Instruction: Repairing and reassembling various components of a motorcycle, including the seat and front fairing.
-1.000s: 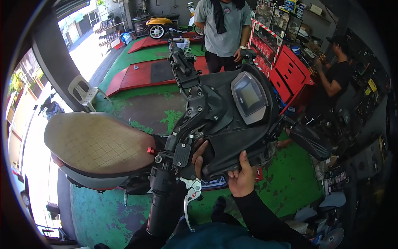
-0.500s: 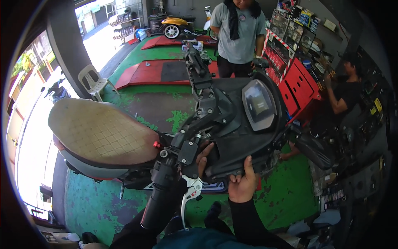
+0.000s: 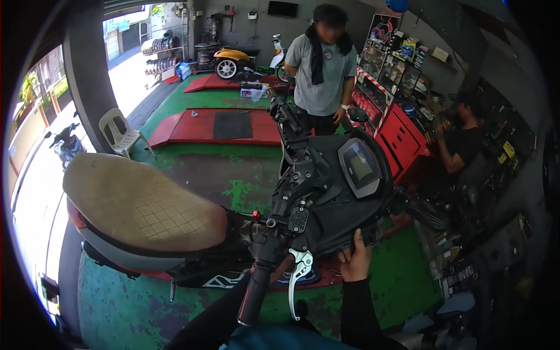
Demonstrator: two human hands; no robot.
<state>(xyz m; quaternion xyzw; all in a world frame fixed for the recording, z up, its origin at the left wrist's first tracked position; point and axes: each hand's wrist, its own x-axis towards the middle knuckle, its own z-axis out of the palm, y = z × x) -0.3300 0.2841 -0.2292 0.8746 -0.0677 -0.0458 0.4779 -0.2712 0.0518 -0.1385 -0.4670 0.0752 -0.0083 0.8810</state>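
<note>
A scooter's black front cowl (image 3: pixel 332 220) with a display (image 3: pixel 360 166) sits in front of me. My right hand (image 3: pixel 355 263) grips the cowl's near lower edge, thumb up along its side and fingers curled beneath. My left hand (image 3: pixel 282 269) is low behind the handlebar grip (image 3: pixel 254 296) and the silver brake lever (image 3: pixel 300 274); its fingers are mostly hidden. The left arm passes under the grip. A brake fluid reservoir (image 3: pixel 298 219) sits on the handlebar above the lever. To the left stretches the tan quilted seat (image 3: pixel 146 204).
A person in a grey shirt (image 3: pixel 324 76) stands beyond the scooter; another in black (image 3: pixel 464 140) is at the right by a red tool cabinet (image 3: pixel 402 140). Red lift platforms (image 3: pixel 181 125), a white plastic chair (image 3: pixel 121 131) and a yellow scooter (image 3: pixel 230 55) are farther back.
The view has shifted, with the scooter's front lower and the handlebar farther right. My left hand has gone from beside the cowl to lower behind the grip. The right hand keeps its hold.
</note>
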